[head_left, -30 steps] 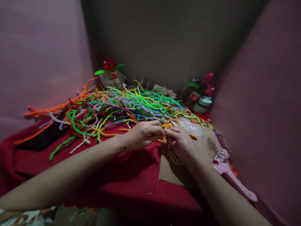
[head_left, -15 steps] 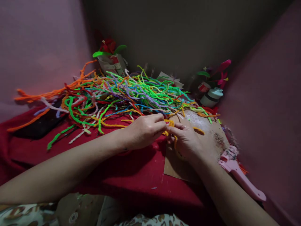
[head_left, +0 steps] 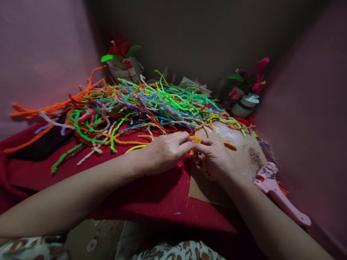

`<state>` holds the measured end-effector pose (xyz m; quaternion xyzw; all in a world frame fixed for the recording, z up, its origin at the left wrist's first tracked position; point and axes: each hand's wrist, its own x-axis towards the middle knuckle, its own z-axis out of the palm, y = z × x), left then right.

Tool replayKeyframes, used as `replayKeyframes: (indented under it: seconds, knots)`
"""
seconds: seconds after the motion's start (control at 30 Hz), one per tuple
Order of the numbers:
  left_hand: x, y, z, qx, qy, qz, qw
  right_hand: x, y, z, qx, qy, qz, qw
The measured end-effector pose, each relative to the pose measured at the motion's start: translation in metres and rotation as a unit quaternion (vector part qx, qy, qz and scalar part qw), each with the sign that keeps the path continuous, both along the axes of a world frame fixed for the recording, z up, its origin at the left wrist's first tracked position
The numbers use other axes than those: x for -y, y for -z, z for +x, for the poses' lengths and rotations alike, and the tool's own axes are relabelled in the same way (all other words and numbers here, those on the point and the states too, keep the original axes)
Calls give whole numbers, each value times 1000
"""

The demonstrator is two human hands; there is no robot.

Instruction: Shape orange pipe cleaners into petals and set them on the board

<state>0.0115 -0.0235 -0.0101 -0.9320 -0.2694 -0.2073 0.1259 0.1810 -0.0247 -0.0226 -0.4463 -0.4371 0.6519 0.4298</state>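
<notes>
My left hand and my right hand meet at the middle of the view, both with fingers pinched on a small yellow-orange pipe cleaner piece. The piece is bent between the fingertips and part of it hangs under my right palm. They work over the edge of a brown cardboard sheet that lies on a red cloth. Just behind the hands spreads a big tangled pile of coloured pipe cleaners, green, orange, purple, blue and white.
A pink glue gun lies at the right of the cardboard. A white jar and pink craft flowers stand at the back right. A red flower with green leaves stands at the back left. Pink walls close both sides.
The view has shifted downward a little, so the pile and hands sit higher and my patterned clothing shows at the bottom. Both hands stay pinched on the yellow-orange piece, fingers working it slightly.
</notes>
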Motion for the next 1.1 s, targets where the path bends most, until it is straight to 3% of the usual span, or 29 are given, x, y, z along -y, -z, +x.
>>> replayKeyframes:
  seconds: [0.47,0.63,0.73,0.83,0.93,1.0,1.1]
  knots:
    - [5,-2,2,-38,25,-5,999,-1,1,1,17,7,3,1000]
    - [7,2,6,-51,49,8,997,-1,6,1,-30,-3,-24,999]
    - [9,6,9,-4,79,-19,997,-1,8,2,-60,-22,-35,997]
    - [9,4,9,106,93,-102,985,-1,6,2,-76,-31,-49,995]
    - [7,-6,9,269,26,-241,932,0,1,3,-87,-26,-60,994]
    - [6,-13,9,367,-23,-378,850,-1,0,3,-99,-29,-55,993]
    - [5,-20,13,424,-60,-562,708,-1,1,5,-112,-43,-39,992]
